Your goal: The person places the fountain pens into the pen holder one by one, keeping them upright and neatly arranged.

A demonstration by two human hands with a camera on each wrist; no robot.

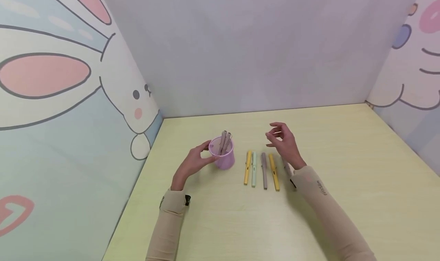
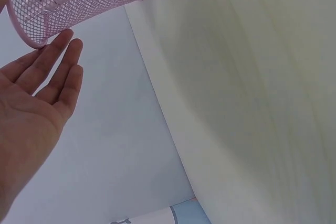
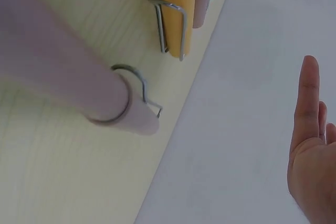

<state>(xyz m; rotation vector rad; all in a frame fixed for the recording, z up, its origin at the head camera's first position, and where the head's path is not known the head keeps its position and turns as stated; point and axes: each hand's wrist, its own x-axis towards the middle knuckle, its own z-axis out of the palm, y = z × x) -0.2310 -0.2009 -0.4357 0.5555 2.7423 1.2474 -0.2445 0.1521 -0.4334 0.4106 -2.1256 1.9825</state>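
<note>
Pink mesh cup (image 1: pixel 222 155) upright on counter (image 1: pixel 343 177), left of centre, two taupe pens (image 1: pixel 224 141) standing inside. Left hand (image 1: pixel 194 162) against cup's left side, fingers (image 2: pixel 62 64) straight, tips touching mesh near the rim; a steadying contact, not a grip. Right hand (image 1: pixel 284 142) empty, raised above the pen row, fingers loosely curled, holding nothing.

Row on counter, right of cup, roughly parallel: yellow pen (image 1: pixel 247 167), mint pen (image 1: pixel 253 169), taupe pen (image 1: pixel 264 170), second yellow pen (image 1: pixel 274 172); a further pale pen (image 1: pixel 287 168) partly hidden beneath right wrist. Wire clips visible on the caps in the right wrist view.

Judged step: right hand to pick one pen from the row. Advice: pinch at mid-barrel with thumb and two fingers, clear of the clip. Start with an outer pen, since neighbours lie close and roll easily. Lift straight up before carrying sideways. Keep left fingertips pressed on the cup; light mesh likely tips if nudged at the rim. Enter tip-down, beside the standing pens, not across them.
</note>
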